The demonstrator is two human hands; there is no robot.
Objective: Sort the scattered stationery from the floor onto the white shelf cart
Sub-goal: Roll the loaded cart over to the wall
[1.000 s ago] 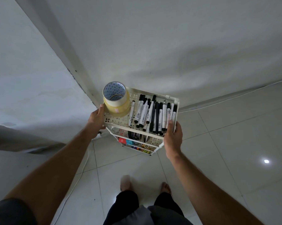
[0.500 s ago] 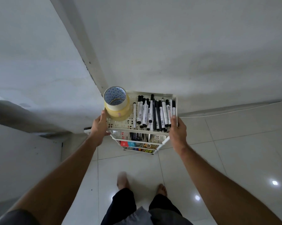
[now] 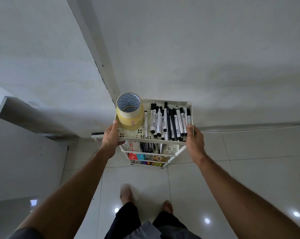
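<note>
The white shelf cart (image 3: 178, 101) stands against the wall corner, seen from above. Its top tray holds a stack of yellowish tape rolls (image 3: 130, 112) at the left and several black-and-white markers (image 3: 170, 122) laid side by side at the right. My left hand (image 3: 112, 136) grips the tray's front left corner. My right hand (image 3: 194, 140) grips the front right corner. Lower shelves show dark pens (image 3: 147, 147) and small colourful items (image 3: 146, 157), mostly hidden by the tray above.
Grey walls meet in a corner right behind the cart. A white panel (image 3: 25, 152) stands at the left. A white cable (image 3: 249, 129) runs along the wall base at the right. My bare feet (image 3: 126, 193) stand on the glossy tiled floor before the cart.
The cart has swung round toward the wall corner and now sits squarer to the wall. Both hands have kept their hold on its top tray.
</note>
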